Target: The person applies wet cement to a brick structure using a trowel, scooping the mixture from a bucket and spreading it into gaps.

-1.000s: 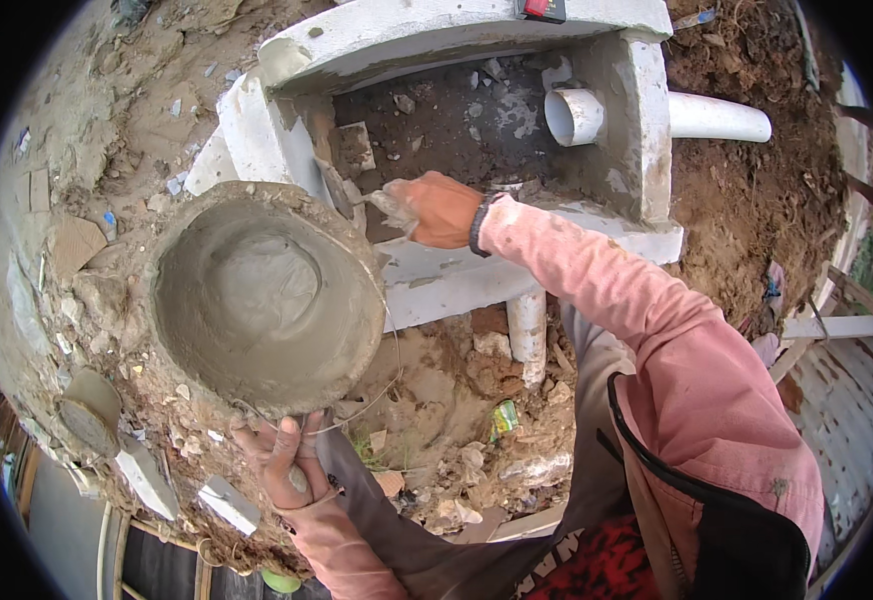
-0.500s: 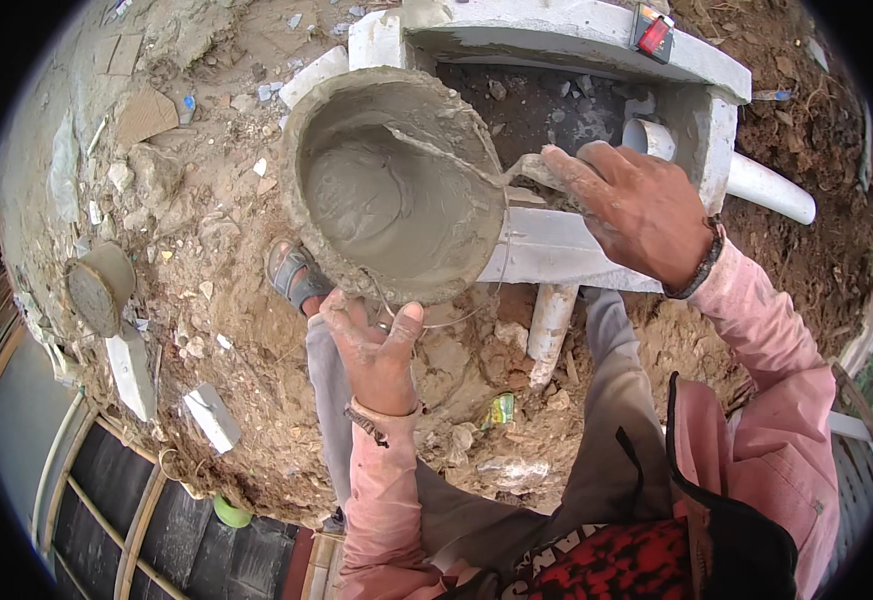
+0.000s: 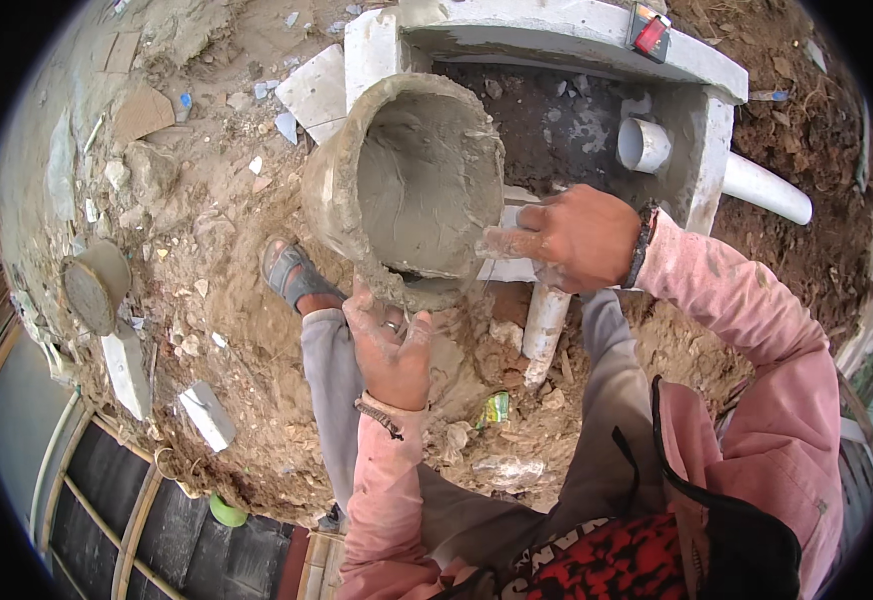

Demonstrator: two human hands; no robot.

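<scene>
A mortar-coated bucket (image 3: 427, 185) tips its mouth to the right, grey mortar (image 3: 422, 190) smeared over its inner wall. It sits against the near-left corner of a white-sided masonry box (image 3: 577, 28) and hides that corner. The left hand (image 3: 392, 345) is clamped on the bucket's lower rim. The right hand (image 3: 585, 240) is at the bucket's right edge, fingers curled; with its palm turned away, I cannot tell whether it grips anything. It covers part of the box's near wall.

A short pipe end (image 3: 643, 146) juts into the box, a longer white pipe (image 3: 769, 188) leaves its right side, and a lower pipe (image 3: 547, 335) stands below the right hand, between the person's legs. A red-and-black packet (image 3: 649, 35) rests on the far rim. A pale slab (image 3: 315, 90) lies just left of the box, a sandalled foot (image 3: 295, 275) below the bucket. Farther left are a smaller mortar-crusted container (image 3: 97, 285), white blocks (image 3: 207, 415) and cardboard (image 3: 144, 113).
</scene>
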